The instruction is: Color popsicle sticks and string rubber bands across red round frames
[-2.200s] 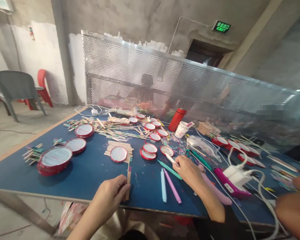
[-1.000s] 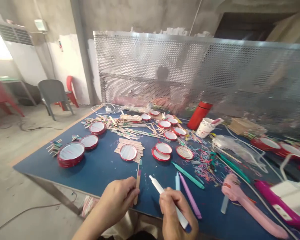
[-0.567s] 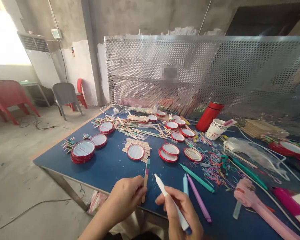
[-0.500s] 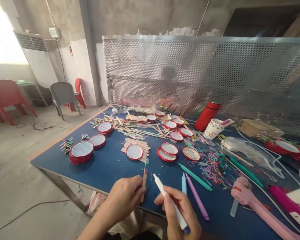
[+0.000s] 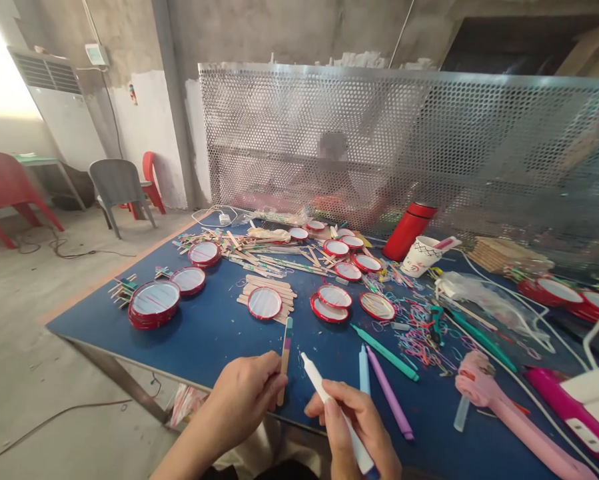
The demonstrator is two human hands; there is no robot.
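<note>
My left hand (image 5: 244, 400) pinches a wooden craft stick (image 5: 284, 357) with coloured bands near its top, holding it upright over the front edge of the blue table (image 5: 214, 333). My right hand (image 5: 356, 427) grips a white marker (image 5: 324, 393), its tip pointing up and left, close to the stick. Light blue (image 5: 363, 370), purple (image 5: 389, 397) and green (image 5: 384, 343) markers lie on the table just beyond my right hand.
Several red-rimmed round lids (image 5: 154, 303) and loose sticks (image 5: 266, 287) lie across the table. A red flask (image 5: 409, 230), a paper cup (image 5: 422, 257), a pink glue gun (image 5: 499, 413) and cables sit to the right. A perforated metal screen (image 5: 379, 147) backs the table; a person sits behind it. Chairs (image 5: 116, 190) stand left.
My right hand picked the white marker up from the table and brought it near the stick in my left hand. The view has turned left and shifted slightly.
</note>
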